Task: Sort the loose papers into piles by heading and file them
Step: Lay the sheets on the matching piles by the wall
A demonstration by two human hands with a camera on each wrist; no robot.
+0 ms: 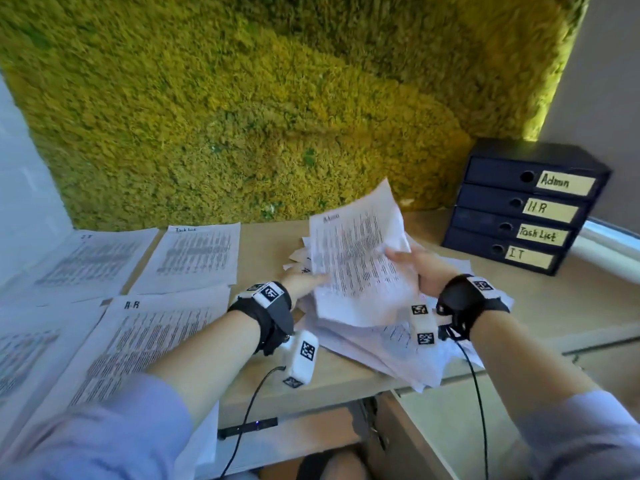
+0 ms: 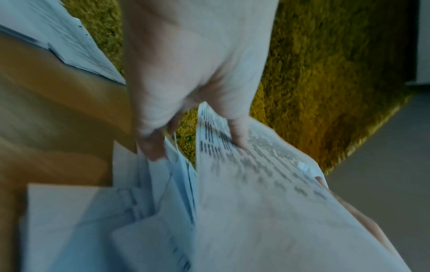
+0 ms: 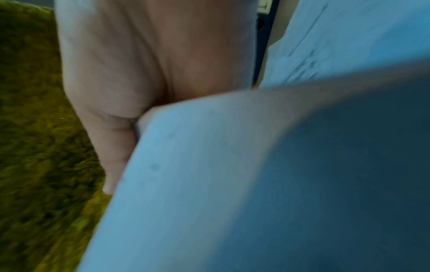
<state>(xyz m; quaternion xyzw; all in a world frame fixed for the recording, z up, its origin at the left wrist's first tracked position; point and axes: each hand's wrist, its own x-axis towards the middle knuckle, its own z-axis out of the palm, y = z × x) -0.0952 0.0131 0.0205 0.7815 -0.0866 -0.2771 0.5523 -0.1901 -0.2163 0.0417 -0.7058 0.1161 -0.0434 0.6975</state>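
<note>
Meanwhile both hands (image 1: 420,268) hold a sheet (image 1: 356,258) near closed file drawers (image 1: 519,209).

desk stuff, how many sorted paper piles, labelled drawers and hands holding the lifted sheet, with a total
Sorted paper piles on the left, headings read only where legible: 4, IT, Task List, HR, one unreadable
Labelled drawers: 4, Admin, HR, Task List, IT
Hands on the lifted sheet: 2, left hand, right hand
Total: 10
</note>
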